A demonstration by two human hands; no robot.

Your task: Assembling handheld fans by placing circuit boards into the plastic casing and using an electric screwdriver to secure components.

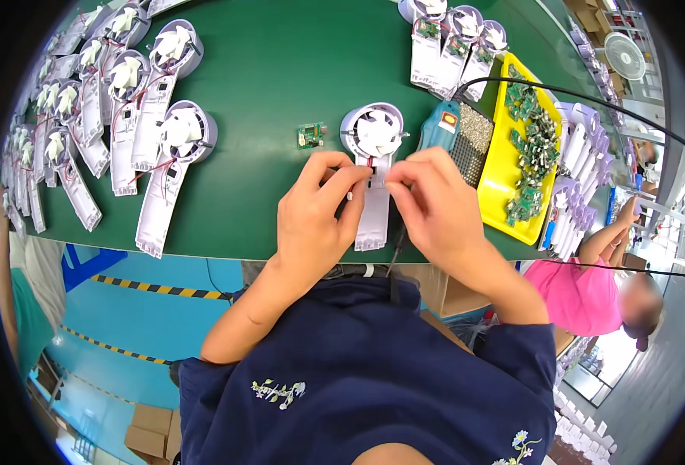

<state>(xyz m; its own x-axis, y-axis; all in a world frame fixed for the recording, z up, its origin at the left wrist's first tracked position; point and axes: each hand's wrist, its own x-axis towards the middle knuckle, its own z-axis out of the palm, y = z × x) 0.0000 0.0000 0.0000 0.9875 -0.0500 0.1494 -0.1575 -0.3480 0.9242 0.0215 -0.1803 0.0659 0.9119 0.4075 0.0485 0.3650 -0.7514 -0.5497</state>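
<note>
Working on pale-lilac plastic fan [376, 200] lying on green tabletop [257, 217]; showing white blades [377, 133] fitted, seemingly lacking loose green circuit board [310, 136] alongside. Curling left hand [319, 209] near red wires [370, 162], right hand [439, 201] beside, fingertips close together; can't tell if gripping.

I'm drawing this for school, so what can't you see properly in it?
Head view:
Anything in the left grip or right grip: too small, covered by the hands themselves.
Part of the handle below the fan: hidden behind the left grip.
Farthest-left fan units: blurred and crowded at the picture's edge.
Circuit boards in the yellow tray: overlapping, too small to count.
</note>
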